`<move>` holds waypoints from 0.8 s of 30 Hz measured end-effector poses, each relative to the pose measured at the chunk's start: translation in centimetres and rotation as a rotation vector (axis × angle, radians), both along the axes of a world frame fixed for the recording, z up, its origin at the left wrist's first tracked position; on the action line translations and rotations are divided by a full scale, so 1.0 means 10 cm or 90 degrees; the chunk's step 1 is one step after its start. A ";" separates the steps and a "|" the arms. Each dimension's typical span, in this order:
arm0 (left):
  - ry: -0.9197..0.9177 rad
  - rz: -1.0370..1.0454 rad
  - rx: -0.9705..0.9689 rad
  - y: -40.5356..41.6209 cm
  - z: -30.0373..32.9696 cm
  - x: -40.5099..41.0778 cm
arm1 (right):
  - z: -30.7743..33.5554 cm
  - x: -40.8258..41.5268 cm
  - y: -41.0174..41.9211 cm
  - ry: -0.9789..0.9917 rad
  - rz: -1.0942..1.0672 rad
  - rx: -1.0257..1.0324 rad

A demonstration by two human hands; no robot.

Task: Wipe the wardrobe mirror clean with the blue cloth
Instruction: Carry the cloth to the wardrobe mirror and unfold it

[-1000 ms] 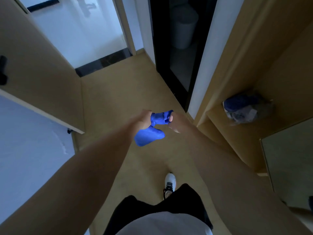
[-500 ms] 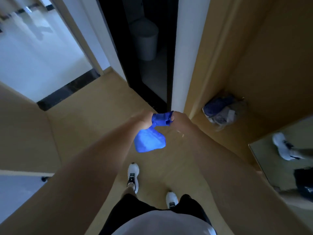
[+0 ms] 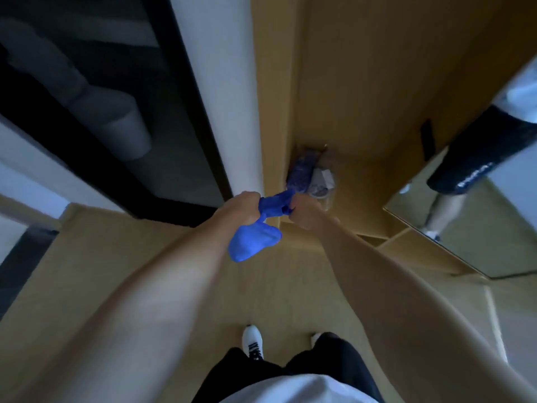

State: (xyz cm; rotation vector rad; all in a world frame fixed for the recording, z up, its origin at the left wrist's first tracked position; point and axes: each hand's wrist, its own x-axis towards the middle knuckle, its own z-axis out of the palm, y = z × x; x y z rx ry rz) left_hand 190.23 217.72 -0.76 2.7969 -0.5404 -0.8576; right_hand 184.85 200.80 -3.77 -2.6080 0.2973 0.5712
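Note:
The blue cloth (image 3: 255,237) is stretched between both hands in front of me at mid-frame. My left hand (image 3: 241,209) grips its left end, and a bunched fold hangs down below that fist. My right hand (image 3: 305,213) grips the other end, fingers curled round it. The wardrobe mirror (image 3: 476,222) stands at the right, angled away, and reflects a leg in dark shorts and a white shoe. Both hands are left of the mirror and do not touch it.
An open wooden wardrobe niche (image 3: 363,117) lies straight ahead, with a plastic bag of blue and white items (image 3: 311,175) on its floor. A white post (image 3: 223,91) and a dark doorway with a grey bin (image 3: 122,126) are at the left. My feet stand on the wood floor (image 3: 96,257).
My view has swung right toward the wardrobe, so the mirror fills more of the right side. Both hands keep their grip on the cloth, which still hangs the same way.

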 end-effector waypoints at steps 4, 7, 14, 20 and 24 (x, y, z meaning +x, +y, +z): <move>-0.014 -0.135 -0.005 -0.41 0.09 0.08 | 0.19 -0.27 -0.26 -0.012 -0.112 -0.015; -0.039 -0.245 -0.001 -0.82 0.19 -0.01 | 0.29 -0.53 -0.47 -0.019 -0.214 -0.026; -0.090 -0.421 -0.040 -1.66 0.52 -0.51 | 0.56 -1.36 -0.96 -0.012 -0.388 -0.032; -0.139 -0.491 -0.065 -2.23 0.85 -1.14 | 0.82 -2.08 -1.39 -0.051 -0.497 -0.017; -0.168 -0.522 -0.048 -2.50 1.01 -1.60 | 0.92 -2.55 -1.63 -0.088 -0.530 -0.051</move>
